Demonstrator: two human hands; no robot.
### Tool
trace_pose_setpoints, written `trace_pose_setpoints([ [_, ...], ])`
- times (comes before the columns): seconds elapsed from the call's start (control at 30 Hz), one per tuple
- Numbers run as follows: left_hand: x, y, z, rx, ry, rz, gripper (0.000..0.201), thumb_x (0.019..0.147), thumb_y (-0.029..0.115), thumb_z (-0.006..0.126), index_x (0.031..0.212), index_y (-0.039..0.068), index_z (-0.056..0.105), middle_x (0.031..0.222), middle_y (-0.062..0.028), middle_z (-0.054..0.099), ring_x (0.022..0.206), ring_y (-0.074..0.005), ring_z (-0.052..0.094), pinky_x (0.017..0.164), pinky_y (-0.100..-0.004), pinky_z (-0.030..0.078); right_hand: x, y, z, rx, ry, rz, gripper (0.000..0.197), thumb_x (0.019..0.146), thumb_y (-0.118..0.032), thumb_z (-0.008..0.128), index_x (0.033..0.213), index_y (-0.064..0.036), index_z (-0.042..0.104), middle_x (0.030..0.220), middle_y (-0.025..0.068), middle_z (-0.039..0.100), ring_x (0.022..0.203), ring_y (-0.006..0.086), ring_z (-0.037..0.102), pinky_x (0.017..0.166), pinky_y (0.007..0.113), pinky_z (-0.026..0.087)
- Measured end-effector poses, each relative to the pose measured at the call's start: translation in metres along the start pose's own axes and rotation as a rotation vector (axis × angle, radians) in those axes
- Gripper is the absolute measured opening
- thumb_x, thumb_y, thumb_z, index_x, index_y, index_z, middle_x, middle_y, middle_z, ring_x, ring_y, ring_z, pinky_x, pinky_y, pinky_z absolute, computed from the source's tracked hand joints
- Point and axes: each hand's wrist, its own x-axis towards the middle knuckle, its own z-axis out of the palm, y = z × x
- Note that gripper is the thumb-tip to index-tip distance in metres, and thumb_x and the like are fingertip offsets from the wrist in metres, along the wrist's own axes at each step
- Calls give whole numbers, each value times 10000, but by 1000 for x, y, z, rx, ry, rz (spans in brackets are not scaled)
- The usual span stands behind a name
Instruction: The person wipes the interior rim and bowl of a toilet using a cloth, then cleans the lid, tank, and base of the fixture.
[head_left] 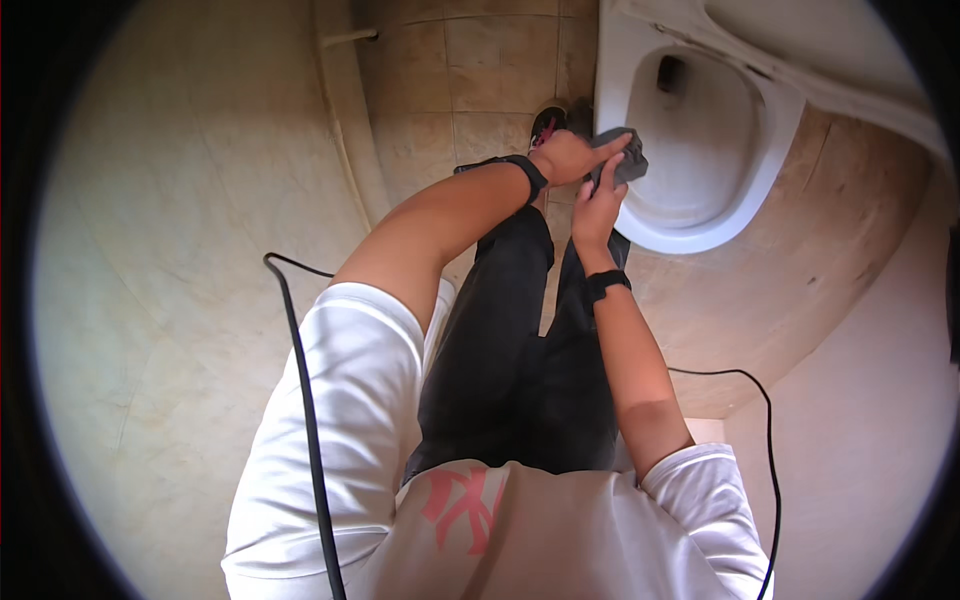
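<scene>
**Both grips on a grey bundle beside the toilet**

I have the bundle (632, 168) between my two hands, at the near left side of the toilet (690, 238). It is dark grey and folded; I can't tell from here whether it is cloth or something firmer. My left grip (574, 157) comes at it from the left, one finger stretched along its upper face, the rest curled and partly hidden. My right grip (599, 203) pinches its lower edge from beneath, fingertips up against it. In my view the bundle overlaps the outer edge of the toilet's rim, but I can't tell whether the two touch.

To the right of both grips the bowl (700, 150) lies uncovered, with a dark patch (670, 74) inside, above and right of the bundle. The lid (850, 75) stands raised farther off that way. Just above my left grip I see a dark shoe (548, 121) with pinkish laces on the tiled floor (500, 65).

Right behind each grip sits a black wristband (534, 178), one per arm. Below the grips are the black trousers (500, 360) and a white shirt (560, 530). A black cable (304, 390) loops well apart from my left grip, at lower left.
</scene>
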Motion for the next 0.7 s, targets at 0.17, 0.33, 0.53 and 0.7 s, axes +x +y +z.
trace_pose_setpoints([
  [0.17,10,-8,12,91,33,25,716,930,224,469,1556,202,123,657,-167,651,519,-347,636,470,-459,486,7,4,-5,26,-43,21,765,865,-21,552,1542,-152,219,1159,334,448,853,472,600,784,450,516],
  [0.33,11,8,22,241,-30,17,721,920,169,469,1507,-55,117,726,-176,675,596,-305,659,527,-413,503,13,25,-30,-106,-136,-54,781,857,-11,548,1538,-196,214,1156,258,466,971,432,590,778,440,536],
  [0.53,-3,63,7,115,-80,-241,747,919,189,446,1485,-113,65,746,-196,691,606,-314,677,528,-437,526,11,30,-82,-347,-229,-196,753,846,17,535,1501,-278,309,1087,182,485,940,354,598,737,405,562],
  [0.7,-19,109,-1,-8,-145,-413,869,865,173,540,1449,-178,0,830,-226,696,692,-358,691,633,-448,548,5,35,-112,-435,-237,-294,766,855,-1,519,1487,-382,315,1020,147,491,872,335,602,703,422,547],
])
